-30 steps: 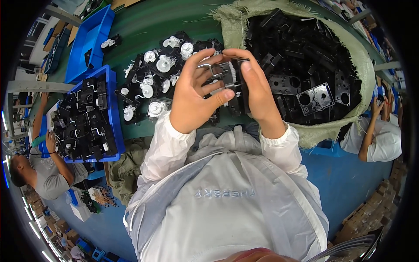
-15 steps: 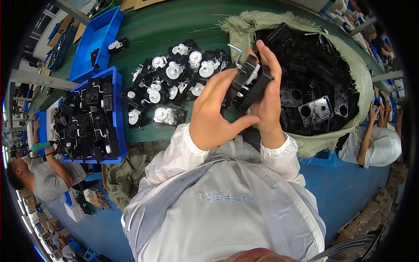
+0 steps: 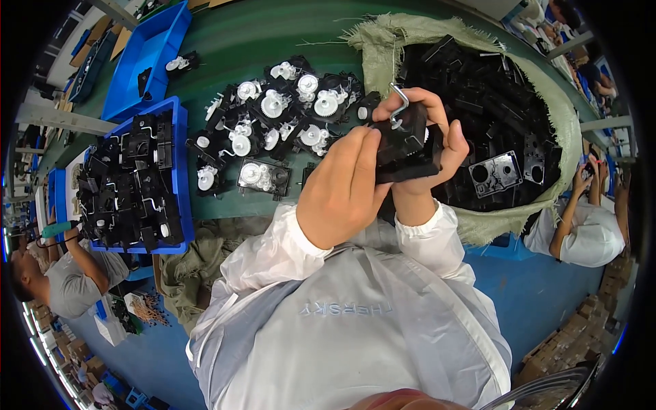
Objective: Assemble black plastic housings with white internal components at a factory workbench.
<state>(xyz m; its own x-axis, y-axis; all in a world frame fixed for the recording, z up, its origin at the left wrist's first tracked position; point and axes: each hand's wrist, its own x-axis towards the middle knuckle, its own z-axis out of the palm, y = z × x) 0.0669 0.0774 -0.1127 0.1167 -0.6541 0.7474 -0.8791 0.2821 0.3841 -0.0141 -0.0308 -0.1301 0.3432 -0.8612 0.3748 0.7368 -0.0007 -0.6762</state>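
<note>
Both hands hold a black plastic gearbox [image 3: 403,147] in front of my chest, with a bent metal crank [image 3: 400,102] sticking up from its top. My left hand [image 3: 338,188] presses its fingers together against the gearbox's left side. Around the right and far sides curls my right hand [image 3: 447,154], with fingers behind the crank. To the left on the green table [image 3: 236,208] lie several open black gear assemblies [image 3: 272,104] with white gears. A separate one [image 3: 256,175] rests nearest to me. The gearbox's underside is hidden by the hands.
A woven sack [image 3: 570,147] full of black housings [image 3: 495,174] stands at the right. On the left, a blue bin [image 3: 183,171] holds several finished-looking gearboxes with cranks; another blue bin [image 3: 160,48] lies behind it. Co-workers sit at far left [image 3: 75,280] and far right [image 3: 581,232].
The gearbox has turned and come lower, its top and crank now facing up. My right fingers have curled over its far side; my left hand has moved down slightly.
</note>
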